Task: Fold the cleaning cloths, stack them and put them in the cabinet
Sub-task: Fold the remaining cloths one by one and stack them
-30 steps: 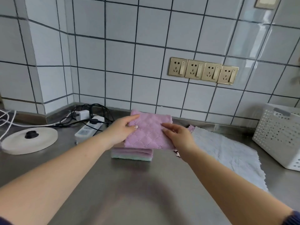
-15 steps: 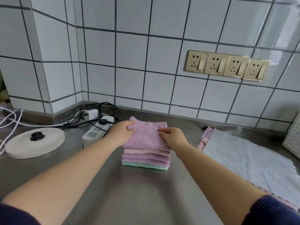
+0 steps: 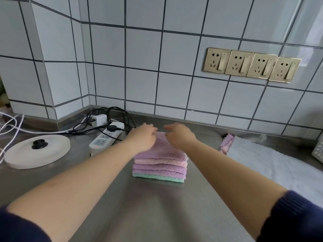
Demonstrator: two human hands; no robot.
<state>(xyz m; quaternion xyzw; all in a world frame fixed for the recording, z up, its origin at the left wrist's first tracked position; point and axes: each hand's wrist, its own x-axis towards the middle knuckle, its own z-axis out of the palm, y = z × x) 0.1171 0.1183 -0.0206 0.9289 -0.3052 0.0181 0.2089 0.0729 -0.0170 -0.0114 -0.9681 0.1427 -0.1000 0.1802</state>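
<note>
A stack of folded cloths [image 3: 160,165] sits on the steel counter [image 3: 148,206]: a purple one on top, then pink, two purple and a green one at the bottom. My left hand [image 3: 142,137] rests on the top cloth's left rear part, fingers relaxed. Over the right rear part is my right hand [image 3: 178,135], fingers loosely spread, touching or just above the cloth. An unfolded white cloth [image 3: 272,165] lies flat to the right, with a pink-purple cloth [image 3: 227,142] showing from under its left edge.
A white power strip [image 3: 106,137] with black cables and a charger lies left of the stack. A round white lid [image 3: 36,151] with a black knob sits further left. A perforated white basket [image 3: 319,152] shows at the right edge. Tiled wall with gold sockets [image 3: 251,64] behind.
The purple cloth was lowered onto the stack and released. Both hands have moved to its rear part, fingers relaxed. The view shifted left, so the basket is nearly out of frame.
</note>
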